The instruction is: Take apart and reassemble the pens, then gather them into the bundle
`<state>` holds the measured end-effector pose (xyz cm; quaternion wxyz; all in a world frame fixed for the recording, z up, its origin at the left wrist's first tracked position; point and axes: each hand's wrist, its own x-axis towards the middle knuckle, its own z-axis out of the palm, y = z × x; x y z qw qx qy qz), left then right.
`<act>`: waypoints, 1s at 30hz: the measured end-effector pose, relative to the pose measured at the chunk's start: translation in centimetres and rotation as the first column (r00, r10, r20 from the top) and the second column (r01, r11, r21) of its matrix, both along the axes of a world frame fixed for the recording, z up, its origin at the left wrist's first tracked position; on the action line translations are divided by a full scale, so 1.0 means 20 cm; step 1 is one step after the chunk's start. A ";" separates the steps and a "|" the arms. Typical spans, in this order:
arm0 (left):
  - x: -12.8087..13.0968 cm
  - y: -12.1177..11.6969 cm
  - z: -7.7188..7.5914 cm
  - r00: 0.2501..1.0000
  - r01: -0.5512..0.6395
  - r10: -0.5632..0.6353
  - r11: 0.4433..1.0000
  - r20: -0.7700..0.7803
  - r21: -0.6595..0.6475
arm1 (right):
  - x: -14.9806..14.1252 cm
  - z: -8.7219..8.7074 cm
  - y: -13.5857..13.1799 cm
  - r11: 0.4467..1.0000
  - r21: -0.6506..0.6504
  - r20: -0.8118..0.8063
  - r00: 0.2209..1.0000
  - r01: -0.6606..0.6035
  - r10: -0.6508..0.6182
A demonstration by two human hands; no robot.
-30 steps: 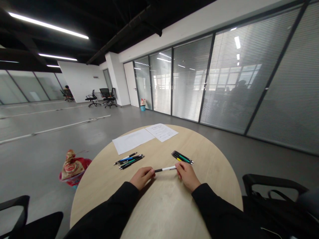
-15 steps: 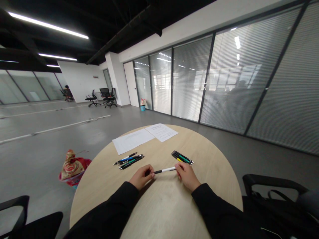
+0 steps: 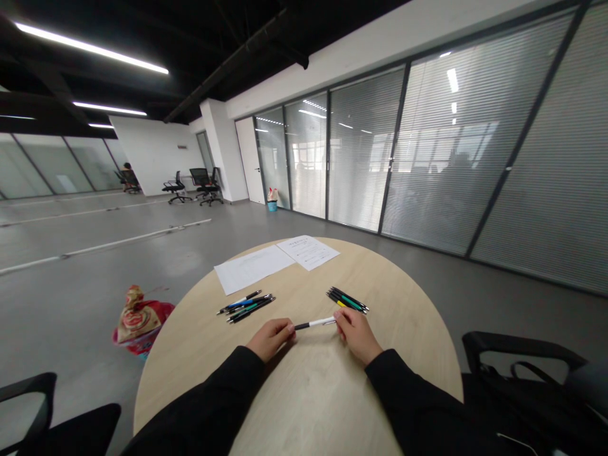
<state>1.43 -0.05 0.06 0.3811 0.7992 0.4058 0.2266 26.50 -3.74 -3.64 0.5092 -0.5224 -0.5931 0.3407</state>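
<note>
A white pen with a black grip section (image 3: pixel 316 323) is stretched level between my two hands, just over the round wooden table (image 3: pixel 313 392). Its dark end is pinched by the thumb and fingers of my left hand (image 3: pixel 272 339). My right hand (image 3: pixel 356 332) grips the white end, where a clip shows on the barrel. Beyond my left hand lies a loose pile of pens (image 3: pixel 247 305), black with blue, green and white parts. A neater bundle of pens (image 3: pixel 348 300), black, green and yellow, lies just past my right hand.
Two printed paper sheets, a left one (image 3: pixel 254 268) and a right one (image 3: pixel 308 252), lie at the table's far side. A bin with a red and tan bag (image 3: pixel 140 323) stands left on the floor. Black chairs flank the table, one armrest (image 3: pixel 522 348) at right.
My left thumb and fingers have shifted slightly on the pen's dark end, and the pen has turned a little about its length. My right hand stays nearly in place.
</note>
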 end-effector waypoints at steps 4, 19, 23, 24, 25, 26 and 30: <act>0.00 0.00 0.00 0.999 -0.020 0.020 1.000 0.029 0.005 | 0.00 -0.01 0.00 1.000 -0.003 0.026 1.000 0.006 -0.006; -0.01 0.06 -0.07 0.913 -0.168 0.197 0.980 0.358 -0.112 | -0.03 0.02 -0.03 0.994 0.028 0.150 0.983 -0.106 0.101; -0.02 0.09 -0.09 0.864 -0.197 0.254 0.965 0.435 -0.171 | -0.07 0.06 -0.07 0.987 0.055 0.288 0.949 -0.150 0.128; -0.02 0.09 -0.10 0.857 -0.207 0.269 0.961 0.439 -0.183 | -0.08 0.07 -0.09 0.984 0.064 0.337 0.932 -0.165 0.134; -0.02 0.09 -0.09 0.850 -0.220 0.285 0.956 0.443 -0.193 | -0.09 0.08 -0.10 0.978 0.074 0.387 0.909 -0.194 0.152; -0.02 0.09 -0.09 0.843 -0.234 0.301 0.951 0.447 -0.200 | -0.10 0.09 -0.12 0.973 0.088 0.430 0.889 -0.214 0.157; -0.01 0.07 -0.07 0.817 -0.255 0.330 0.942 0.473 -0.216 | -0.16 0.10 -0.18 0.930 0.151 0.631 0.757 -0.334 0.169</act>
